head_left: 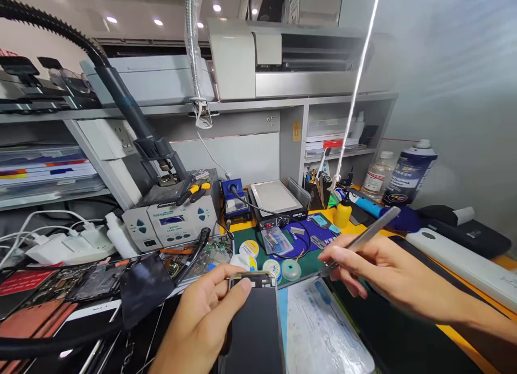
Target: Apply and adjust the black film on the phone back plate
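Note:
My left hand point(210, 309) grips a dark phone screen panel point(256, 331) by its upper left, thumb across its top edge. Small gold contacts show at the panel's top end. A pair of metal tweezers point(375, 228) is pinched in my right hand point(363, 261), tip pointing down and left, apart from the panel. Under and right of the panel lies a clear plastic-covered sheet point(327, 331) with blue printing. Just beyond the panel's top are a small round tub point(271, 269) and a translucent green spool point(291, 269).
A soldering station point(173, 223) and circuit boards point(218, 253) stand left. Ahead are a heating plate point(278, 196) and a yellow bottle point(342, 213). Spray can point(410, 172) and clear bottle point(377, 174) stand right. A white cord point(359, 77) hangs down. Phones point(86, 323) lie at lower left.

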